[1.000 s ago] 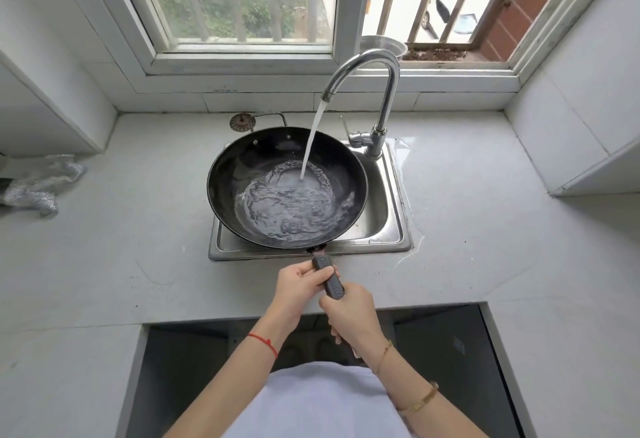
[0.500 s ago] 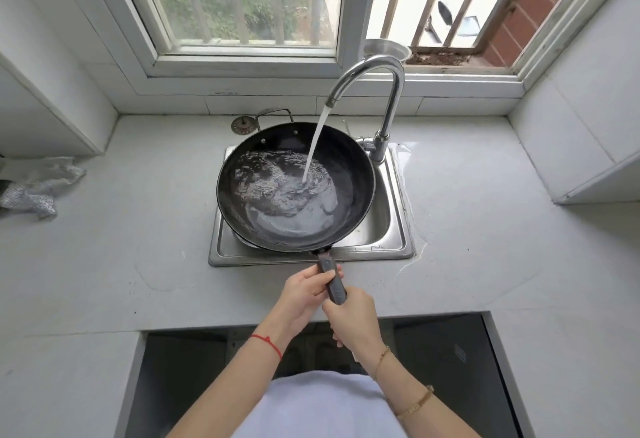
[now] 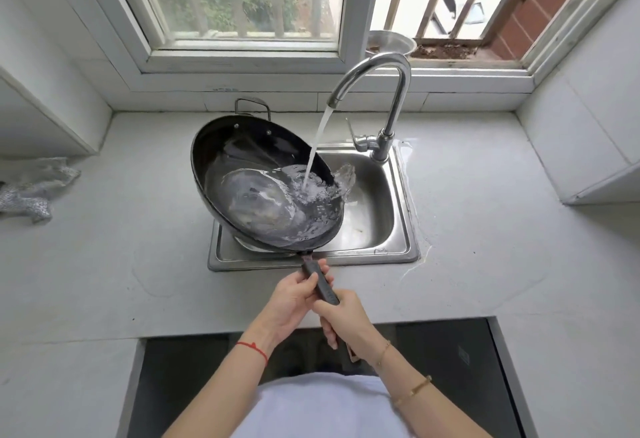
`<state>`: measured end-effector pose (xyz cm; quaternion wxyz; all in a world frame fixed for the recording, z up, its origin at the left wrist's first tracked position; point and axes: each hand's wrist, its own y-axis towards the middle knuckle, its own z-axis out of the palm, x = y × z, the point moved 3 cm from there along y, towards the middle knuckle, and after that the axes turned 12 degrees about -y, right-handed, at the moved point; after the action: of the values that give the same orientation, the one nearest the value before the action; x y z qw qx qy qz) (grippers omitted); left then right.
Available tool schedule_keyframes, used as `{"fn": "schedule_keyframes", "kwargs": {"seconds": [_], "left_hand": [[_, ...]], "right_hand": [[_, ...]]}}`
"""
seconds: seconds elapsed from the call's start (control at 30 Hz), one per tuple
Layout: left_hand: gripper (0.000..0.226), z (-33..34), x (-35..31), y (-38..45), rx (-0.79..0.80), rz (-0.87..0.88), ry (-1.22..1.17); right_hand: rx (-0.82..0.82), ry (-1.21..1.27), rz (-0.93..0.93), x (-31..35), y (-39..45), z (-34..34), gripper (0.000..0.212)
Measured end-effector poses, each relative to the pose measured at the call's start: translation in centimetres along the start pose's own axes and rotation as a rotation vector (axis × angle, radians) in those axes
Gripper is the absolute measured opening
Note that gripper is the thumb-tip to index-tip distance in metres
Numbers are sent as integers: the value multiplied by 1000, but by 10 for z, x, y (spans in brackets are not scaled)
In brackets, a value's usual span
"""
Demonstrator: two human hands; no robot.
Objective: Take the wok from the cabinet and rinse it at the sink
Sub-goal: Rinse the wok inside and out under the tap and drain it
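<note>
- Pale grey stone-look countertop (image 3: 485, 229) spreads smooth and matte around us, wrapping the sink on every side.
- Behind it we see a white-framed window (image 3: 242, 53) with vertical bars beyond the glass.
- Our stainless steel sink (image 3: 391, 250) is a rounded rectangular basin set into the counter, shiny and wet.
- We hold the black wok (image 3: 221, 167) over the sink's left half, tilted so its right rim dips low; it is round, dark and glossy, with a small loop helper handle at its far edge, and water pools inside and spills over the low rim into the basin.
- Above it the chrome gooseneck faucet (image 3: 398, 98) arches leftward, its stream landing in the wok near the low rim.
- At the counter's left edge lies a crumpled silvery cloth (image 3: 31, 191).
- Our left hand (image 3: 294, 302) curls its fingers around the long dark handle (image 3: 320, 283).
- Our right hand (image 3: 346, 319) is clenched around the same handle, just behind the left.
</note>
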<state>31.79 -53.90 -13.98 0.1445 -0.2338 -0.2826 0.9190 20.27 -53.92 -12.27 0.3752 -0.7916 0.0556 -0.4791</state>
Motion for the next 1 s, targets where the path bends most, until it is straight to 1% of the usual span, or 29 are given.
{"fn": "schedule_keyframes", "kwargs": {"seconds": [0.13, 0.23, 0.3, 0.47, 0.53, 0.57, 0.63, 0.7, 0.73, 0.8, 0.87, 1.0], "left_hand": [[26, -3, -5, 7, -71, 47, 93], [27, 0, -4, 14, -100, 56, 132], [23, 2, -5, 16, -114, 68, 173], [20, 3, -11, 18, -159, 103, 223], [19, 4, -10, 19, -168, 106, 240], [19, 6, -10, 19, -172, 106, 249], [19, 10, -8, 20, -178, 107, 270], [18, 13, -5, 22, -190, 117, 304], [18, 14, -4, 22, -199, 127, 325], [17, 14, -3, 23, -223, 154, 374], [15, 13, -3, 22, -239, 185, 445], [6, 17, -7, 17, -203, 257, 566]], "right_hand": [[20, 56, 17, 1, 5, 5, 24], [-6, 42, 19, 0, 9, 0, 21], [-29, 33, 17, -1, 12, -1, 20], [-96, -30, -14, 4, 13, 0, 24], [-178, -136, -37, 5, 13, -2, 24], [-239, -232, -60, 6, 13, -4, 22], [-356, -503, -88, 8, 10, -5, 15], [-424, -717, -72, 9, 7, -4, 23], [-441, -750, -72, 8, 7, -4, 28], [-440, -700, -91, 6, 7, -2, 31], [-416, -532, -117, 1, 9, -2, 29], [-356, -300, -162, -4, 13, -4, 8]]}}
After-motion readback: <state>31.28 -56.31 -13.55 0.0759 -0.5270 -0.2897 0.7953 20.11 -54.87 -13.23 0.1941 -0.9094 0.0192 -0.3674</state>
